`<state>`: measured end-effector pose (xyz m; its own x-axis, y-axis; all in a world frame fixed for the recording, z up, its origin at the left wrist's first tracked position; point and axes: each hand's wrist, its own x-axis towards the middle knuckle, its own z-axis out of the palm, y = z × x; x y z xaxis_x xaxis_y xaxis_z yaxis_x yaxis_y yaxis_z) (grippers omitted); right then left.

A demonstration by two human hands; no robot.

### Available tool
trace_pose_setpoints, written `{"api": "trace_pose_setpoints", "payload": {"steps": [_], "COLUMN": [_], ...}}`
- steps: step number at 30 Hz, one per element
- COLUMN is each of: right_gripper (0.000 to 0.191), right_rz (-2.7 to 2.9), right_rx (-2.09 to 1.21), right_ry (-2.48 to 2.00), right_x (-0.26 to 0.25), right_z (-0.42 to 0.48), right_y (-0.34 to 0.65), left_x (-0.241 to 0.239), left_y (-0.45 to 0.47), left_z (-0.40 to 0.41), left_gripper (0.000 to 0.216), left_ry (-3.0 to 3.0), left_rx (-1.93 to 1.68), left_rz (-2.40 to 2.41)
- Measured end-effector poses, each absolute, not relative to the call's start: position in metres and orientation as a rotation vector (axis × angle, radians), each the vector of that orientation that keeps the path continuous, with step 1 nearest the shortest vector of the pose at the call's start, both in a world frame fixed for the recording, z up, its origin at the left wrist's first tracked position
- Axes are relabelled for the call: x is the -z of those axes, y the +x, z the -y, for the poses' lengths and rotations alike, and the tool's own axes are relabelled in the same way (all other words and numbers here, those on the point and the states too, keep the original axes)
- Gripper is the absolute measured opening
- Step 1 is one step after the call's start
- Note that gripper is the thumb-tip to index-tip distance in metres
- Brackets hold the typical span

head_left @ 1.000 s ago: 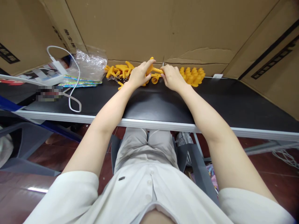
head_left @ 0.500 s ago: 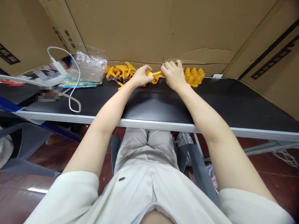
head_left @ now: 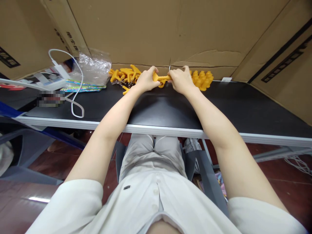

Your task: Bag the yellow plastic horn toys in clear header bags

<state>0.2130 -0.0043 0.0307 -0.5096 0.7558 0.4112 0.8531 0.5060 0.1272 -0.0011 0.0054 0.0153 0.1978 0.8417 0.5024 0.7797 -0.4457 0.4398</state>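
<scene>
Between my hands, a yellow ridged plastic piece (head_left: 163,78) stretches sideways above the black tabletop. My left hand (head_left: 147,80) pinches its wider left end between thumb and fingers. At the right end, my right hand (head_left: 181,79) is closed on the same piece, its fingers curled and partly hiding it. A yellow ring-shaped part (head_left: 161,84) shows just below the strip. Left of my left hand lies a heap of yellow plastic pieces with chains (head_left: 126,74). Just beyond my right hand stands a cluster of yellow knobbed pieces (head_left: 202,80).
A clear plastic bag (head_left: 95,66) and a colourful flat packet (head_left: 84,86) lie at the left, near a white cable (head_left: 82,74). Cardboard walls (head_left: 146,32) close off the back and sides. The table's metal edge (head_left: 161,129) runs in front of me.
My right hand has dropped slightly and the ridged strip now lies more level. My left hand keeps its pinch, nearly in the same place.
</scene>
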Motion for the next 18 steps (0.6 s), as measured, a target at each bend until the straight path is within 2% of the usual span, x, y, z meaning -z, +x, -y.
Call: {"api": "trace_pose_setpoints", "payload": {"steps": [4,8,12,18], "right_gripper": [0.046,0.046,0.041,0.031], "right_rz": [2.418,2.354,2.262,2.017], "right_rx": [0.495,0.536,0.464,0.352], "right_ry": [-1.345,-1.362,-1.4,-1.479], "right_x": [-0.037,-0.041,-0.044,-0.053], "right_z": [0.013,0.017,0.014,0.012], "right_y": [0.211,0.209,0.221,0.245], "left_x": [-0.01,-0.009,-0.015,-0.023], "left_y": [-0.003,-0.003,-0.005,-0.008], "left_z": [-0.018,-0.022,-0.01,0.009], "left_gripper": [0.041,0.016,0.016,0.021], "left_ry": [2.307,2.133,2.056,2.284], "left_rx": [-1.149,-0.961,-0.818,-0.716], "left_rz": [-1.508,-1.445,-1.513,-1.804]}}
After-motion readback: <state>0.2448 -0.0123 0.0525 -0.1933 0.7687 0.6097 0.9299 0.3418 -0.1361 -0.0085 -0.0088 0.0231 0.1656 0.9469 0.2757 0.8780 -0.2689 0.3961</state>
